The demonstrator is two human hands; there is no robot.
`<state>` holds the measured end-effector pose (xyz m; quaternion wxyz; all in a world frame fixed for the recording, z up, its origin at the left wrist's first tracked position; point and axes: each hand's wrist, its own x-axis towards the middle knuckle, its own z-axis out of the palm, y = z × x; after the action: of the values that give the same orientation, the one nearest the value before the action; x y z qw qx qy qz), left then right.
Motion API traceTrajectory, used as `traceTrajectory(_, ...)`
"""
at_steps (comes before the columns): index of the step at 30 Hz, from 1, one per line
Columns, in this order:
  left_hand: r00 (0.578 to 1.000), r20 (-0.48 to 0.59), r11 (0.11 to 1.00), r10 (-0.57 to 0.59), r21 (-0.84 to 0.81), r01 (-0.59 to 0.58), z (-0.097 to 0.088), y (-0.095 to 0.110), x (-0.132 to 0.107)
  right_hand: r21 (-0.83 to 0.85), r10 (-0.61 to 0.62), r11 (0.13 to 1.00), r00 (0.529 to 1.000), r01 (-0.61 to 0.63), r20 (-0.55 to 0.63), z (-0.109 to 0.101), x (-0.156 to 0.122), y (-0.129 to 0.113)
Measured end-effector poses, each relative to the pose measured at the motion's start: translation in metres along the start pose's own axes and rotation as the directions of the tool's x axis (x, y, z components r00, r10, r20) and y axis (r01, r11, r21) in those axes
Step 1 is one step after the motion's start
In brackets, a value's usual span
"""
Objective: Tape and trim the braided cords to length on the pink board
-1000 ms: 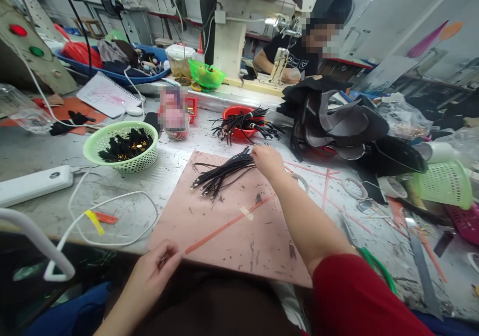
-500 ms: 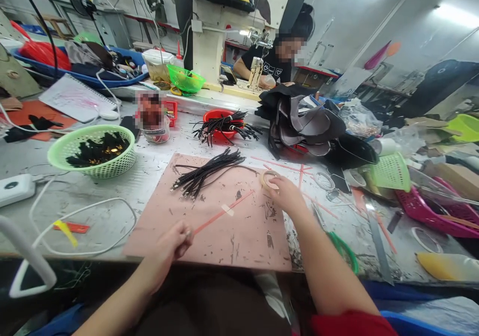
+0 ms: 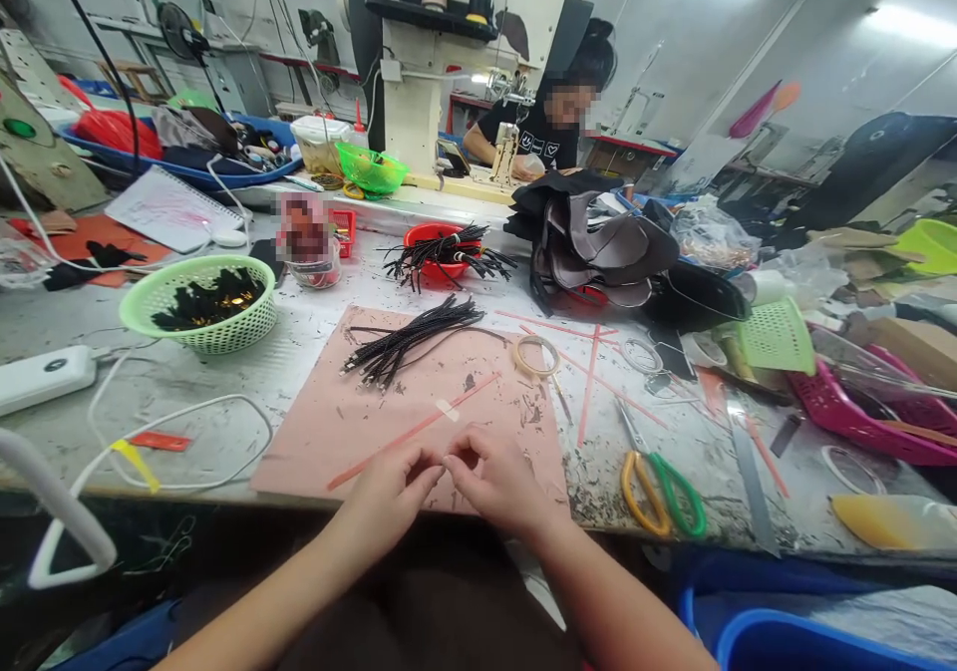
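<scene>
My left hand point(image 3: 396, 482) and my right hand point(image 3: 494, 476) meet at the fingertips over the front of a pink board point(image 3: 299, 442). Both are closed in a pinch; whatever lies between the fingers is too small to make out. Just behind them a thin pink strip point(image 3: 389, 446) lies slantwise on the board, with a short piece of pale tape point(image 3: 447, 410) across it. A bundle of black cords point(image 3: 411, 340) rests farther back. At the board's right edge lies a roll of tape point(image 3: 517, 354), touched by neither hand.
Scissors point(image 3: 664, 492) with orange and green handles lie right of the board, near more pink strips point(image 3: 589, 387) and a metal ruler point(image 3: 754, 487). A green basket point(image 3: 261, 320) stands left, a red bowl point(image 3: 436, 270) of cords behind. Across the table a person point(image 3: 523, 133) sits at a sewing machine.
My right hand has let go of the tape roll and come down to my left hand. My left hand has left the strip's end and moved right; both now pinch together.
</scene>
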<state>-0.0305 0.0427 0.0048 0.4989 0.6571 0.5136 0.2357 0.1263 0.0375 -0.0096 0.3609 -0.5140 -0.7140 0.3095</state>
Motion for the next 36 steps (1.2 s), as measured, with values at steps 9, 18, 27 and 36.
traceTrajectory(9,0.953,-0.128,0.959,-0.276,0.020,0.281,-0.058,-0.054,-0.028,-0.197,0.255,0.925,0.916,-0.324,-0.310,-0.043,0.042,0.070)
traceTrajectory(18,0.933,-0.110,0.924,-0.343,-0.217,0.314,-0.059,-0.054,-0.040,-0.060,-0.017,0.998,0.975,0.031,0.221,0.017,0.033,0.014)
traceTrajectory(27,0.919,0.071,0.682,-0.388,-0.648,0.338,-0.052,-0.050,-0.060,0.022,-0.127,0.992,0.978,0.125,0.167,0.034,0.017,-0.004)
traceTrajectory(36,0.924,0.036,0.845,-0.381,-0.391,0.364,-0.049,-0.058,-0.072,-0.210,-0.094,0.973,0.995,0.098,0.030,-0.005,0.011,0.008)
